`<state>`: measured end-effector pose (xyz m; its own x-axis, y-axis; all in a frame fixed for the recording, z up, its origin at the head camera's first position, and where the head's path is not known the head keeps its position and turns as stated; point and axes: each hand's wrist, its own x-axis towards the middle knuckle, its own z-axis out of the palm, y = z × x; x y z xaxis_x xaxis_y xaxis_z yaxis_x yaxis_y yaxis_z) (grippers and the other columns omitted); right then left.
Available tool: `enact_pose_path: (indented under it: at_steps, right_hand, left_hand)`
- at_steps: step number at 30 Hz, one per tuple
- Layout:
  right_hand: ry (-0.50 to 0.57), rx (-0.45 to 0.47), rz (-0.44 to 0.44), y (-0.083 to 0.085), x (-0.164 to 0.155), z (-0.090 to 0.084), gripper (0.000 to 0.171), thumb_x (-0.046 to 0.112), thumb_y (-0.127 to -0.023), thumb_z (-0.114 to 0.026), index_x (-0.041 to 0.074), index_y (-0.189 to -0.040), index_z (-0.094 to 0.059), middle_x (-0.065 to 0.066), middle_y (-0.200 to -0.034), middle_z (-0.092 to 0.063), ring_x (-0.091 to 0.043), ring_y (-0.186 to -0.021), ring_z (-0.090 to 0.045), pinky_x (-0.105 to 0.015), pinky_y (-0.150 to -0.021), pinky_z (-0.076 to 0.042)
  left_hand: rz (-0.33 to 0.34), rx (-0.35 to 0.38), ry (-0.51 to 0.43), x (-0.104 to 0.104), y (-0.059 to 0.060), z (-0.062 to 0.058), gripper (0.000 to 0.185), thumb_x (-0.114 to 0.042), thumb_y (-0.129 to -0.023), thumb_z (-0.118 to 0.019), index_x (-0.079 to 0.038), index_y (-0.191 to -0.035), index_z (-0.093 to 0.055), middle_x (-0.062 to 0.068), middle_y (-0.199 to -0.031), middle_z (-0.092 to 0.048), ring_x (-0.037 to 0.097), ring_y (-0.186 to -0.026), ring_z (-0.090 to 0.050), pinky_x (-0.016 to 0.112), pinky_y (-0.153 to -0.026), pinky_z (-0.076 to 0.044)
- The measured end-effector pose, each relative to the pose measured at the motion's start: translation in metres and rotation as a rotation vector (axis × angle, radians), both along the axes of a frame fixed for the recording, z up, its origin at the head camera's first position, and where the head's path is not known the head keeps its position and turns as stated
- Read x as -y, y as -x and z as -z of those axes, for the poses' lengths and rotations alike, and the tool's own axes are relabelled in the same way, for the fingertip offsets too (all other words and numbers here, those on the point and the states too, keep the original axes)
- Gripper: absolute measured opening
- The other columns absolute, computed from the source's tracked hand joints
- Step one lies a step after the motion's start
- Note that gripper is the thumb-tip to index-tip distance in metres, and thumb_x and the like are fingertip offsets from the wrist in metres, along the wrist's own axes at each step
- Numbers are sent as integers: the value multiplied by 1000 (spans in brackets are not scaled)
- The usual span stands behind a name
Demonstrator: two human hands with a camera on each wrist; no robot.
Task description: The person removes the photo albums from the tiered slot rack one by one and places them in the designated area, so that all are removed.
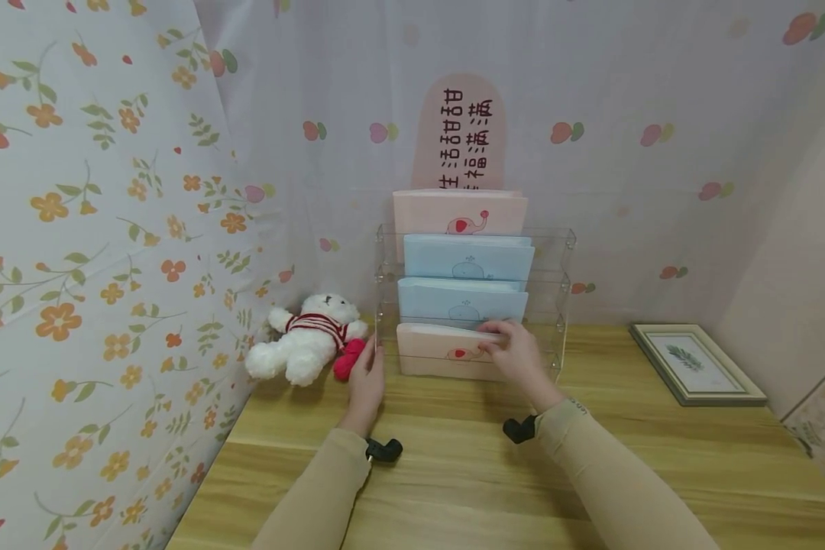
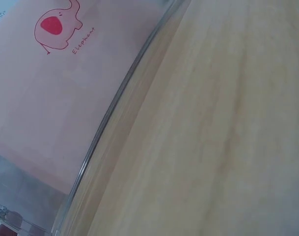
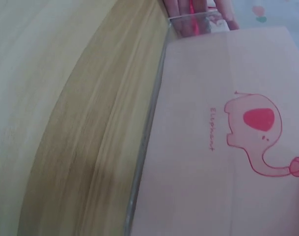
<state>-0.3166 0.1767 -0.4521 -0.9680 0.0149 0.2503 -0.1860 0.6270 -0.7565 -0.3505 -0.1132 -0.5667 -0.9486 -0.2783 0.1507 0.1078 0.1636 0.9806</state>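
A clear acrylic file rack (image 1: 550,305) stands on the table, with pink and blue folders in its tiers. In its front slot sits a pink folder (image 1: 422,351) with a red elephant drawing, also filling much of the right wrist view (image 3: 188,147). My right hand (image 1: 519,355) pinches this folder's top edge near the right end. My left hand (image 1: 367,386) rests against the rack's left side, fingers extended. Through the clear panel its fingers (image 3: 186,14) show in the right wrist view. Two blue folders (image 1: 426,298) with whale drawings and another pink folder (image 1: 419,210) stand behind.
Left of the rack lies a white teddy bear (image 1: 309,344) in a striped top, beside a small red item (image 1: 347,359). A framed leaf picture (image 1: 697,363) lies at the right on the wooden table (image 1: 454,481). Patterned curtains (image 1: 110,229) hang behind and at the left.
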Motion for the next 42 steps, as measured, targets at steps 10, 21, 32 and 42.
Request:
enact_pose_path:
  at_steps: [10,21,32,42]
  right_hand:
    - [-18,-110,35,-10,5,-13,18,5,-99,-81,7,-116,-81,-19,-123,-68,-36,-106,-63,-39,-86,-50]
    - [7,-207,39,-33,-2,-45,16,8,-98,-82,8,-115,-82,-15,-113,-67,-37,-108,-67,-41,-87,-50]
    - [-62,-15,-103,-61,-8,-43,15,9,-99,-81,11,-114,-80,-16,-128,-73,-35,-114,-69,-42,-90,-58]
    - [-91,138,-171,-63,-13,-26,19,4,-98,-78,12,-115,-78,-14,-125,-78,-27,-103,-67,-37,-85,-57]
  left_hand:
    - [-34,-42,37,-5,-15,-14,48,-43,-112,-61,-26,-158,-63,14,-159,-64,41,-153,-54,63,-126,-45]
    - [12,-5,5,-2,-11,-10,50,-38,-113,-61,-25,-161,-59,12,-164,-60,38,-158,-48,62,-131,-40]
    - [-10,-36,43,-5,-14,-16,48,-30,-114,-60,-18,-160,-60,18,-161,-61,43,-155,-51,64,-129,-41]
    - [19,-4,3,-3,-12,-14,49,-30,-115,-59,-18,-162,-57,13,-165,-58,38,-159,-48,59,-133,-38]
